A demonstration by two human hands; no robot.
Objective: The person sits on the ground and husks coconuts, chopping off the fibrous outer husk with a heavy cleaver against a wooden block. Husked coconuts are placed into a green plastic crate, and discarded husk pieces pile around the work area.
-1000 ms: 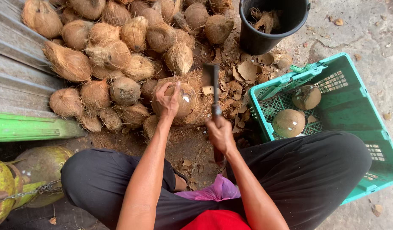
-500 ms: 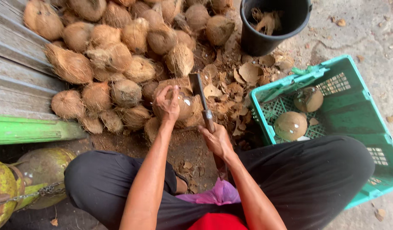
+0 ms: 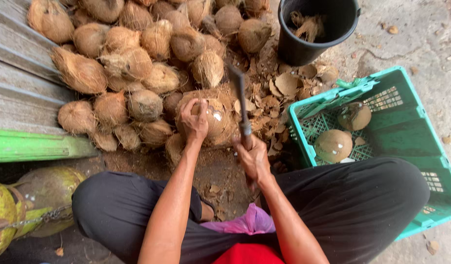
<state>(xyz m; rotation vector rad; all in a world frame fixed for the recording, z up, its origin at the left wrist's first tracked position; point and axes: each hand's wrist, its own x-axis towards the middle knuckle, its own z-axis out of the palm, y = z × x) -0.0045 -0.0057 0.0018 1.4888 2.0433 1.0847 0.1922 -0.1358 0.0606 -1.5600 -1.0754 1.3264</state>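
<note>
At the far left, green coconuts [image 3: 35, 200] lay on the ground with a chain [image 3: 30, 218] across them, beside a green beam [image 3: 37, 145] and grey planks [image 3: 15, 78]. Next to these, a heap of husked brown coconuts [image 3: 132, 58] spread across the top of the view.

The left hand [image 3: 195, 120] rested on top of a coconut [image 3: 215, 120] that sat on the ground at the near edge of the heap, just ahead of the person's knees. Its fingers [image 3: 191, 105] curled over the shell, gripping it and holding it in place; part of the husk was already off, leaving a smoother patch showing.

Just to the right, the right hand [image 3: 254, 159] was clenched around the handle of a knife [image 3: 241, 100], its dark blade pointing up and away, close beside the coconut. Whether the blade touched the shell could not be told.

Husk scraps [image 3: 284, 88] littered the ground beyond the blade. A black bucket [image 3: 308, 46] stood above them with fibre inside. At the right, a green crate [image 3: 406, 127] held two peeled coconuts [image 3: 334, 145], beside the person's black-trousered leg [image 3: 362, 200].
</note>
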